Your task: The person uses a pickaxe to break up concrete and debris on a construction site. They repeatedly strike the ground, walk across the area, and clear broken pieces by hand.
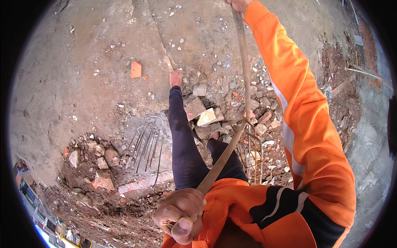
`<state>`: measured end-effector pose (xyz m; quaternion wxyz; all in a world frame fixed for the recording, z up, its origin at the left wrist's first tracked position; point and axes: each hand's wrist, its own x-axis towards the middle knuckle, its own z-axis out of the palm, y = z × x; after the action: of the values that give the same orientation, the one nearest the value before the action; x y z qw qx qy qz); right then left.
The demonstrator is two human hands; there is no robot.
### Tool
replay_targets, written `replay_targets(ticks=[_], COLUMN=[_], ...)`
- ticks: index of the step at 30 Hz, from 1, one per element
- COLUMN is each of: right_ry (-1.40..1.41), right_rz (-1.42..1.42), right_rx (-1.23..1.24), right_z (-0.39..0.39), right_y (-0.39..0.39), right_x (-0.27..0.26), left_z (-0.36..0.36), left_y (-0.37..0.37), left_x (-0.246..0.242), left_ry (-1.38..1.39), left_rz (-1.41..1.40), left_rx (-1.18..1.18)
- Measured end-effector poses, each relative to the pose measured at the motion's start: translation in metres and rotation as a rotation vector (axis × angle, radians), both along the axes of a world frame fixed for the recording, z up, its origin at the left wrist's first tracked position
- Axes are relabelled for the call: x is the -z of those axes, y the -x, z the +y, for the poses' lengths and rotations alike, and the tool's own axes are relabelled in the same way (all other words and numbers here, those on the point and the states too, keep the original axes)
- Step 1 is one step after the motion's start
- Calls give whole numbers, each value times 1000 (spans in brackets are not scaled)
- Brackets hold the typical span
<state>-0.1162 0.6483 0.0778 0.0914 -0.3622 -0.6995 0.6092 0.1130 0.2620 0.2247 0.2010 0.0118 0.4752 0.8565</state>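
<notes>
My left hand (181,214) is closed around the near end of a long wooden shaft (225,155), low in front of my orange jacket. Far out at the top edge, my right hand (240,4), partly cut off by the frame, grips another length of wooden pole (243,52). The two lengths meet at an angle above a rusty rebar cage (256,152); whether they are joined cannot be made out. Broken stones (206,117) and rubble lie beside the cage. One bare foot (176,77) rests on the ground ahead; the other (214,135) is among the stones.
Several bent rebar rods (149,145) stick up from a concrete block (136,183) on the left, beside a dirt pit with rocks (105,179). A piece of orange brick (136,69) lies on the bare ground. A thin string (229,100) crosses the rubble.
</notes>
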Motion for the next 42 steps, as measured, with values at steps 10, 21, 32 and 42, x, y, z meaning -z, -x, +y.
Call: replay_targets(ticks=[10,21,32,42], right_ry=[17,99,255,60], right_rz=[-208,-131,-114,153], right_rx=[-229,-199,-314,-100], right_z=[0,25,51,12], right_y=[29,20,29,15], right_x=[23,23,61,23], left_z=[1,0,3,-15], left_y=[4,12,9,15], left_x=[8,12,14,16], left_ry=[53,3,17,-50], left_rz=[3,-13,-40,-15], left_rx=[11,76,-47,3])
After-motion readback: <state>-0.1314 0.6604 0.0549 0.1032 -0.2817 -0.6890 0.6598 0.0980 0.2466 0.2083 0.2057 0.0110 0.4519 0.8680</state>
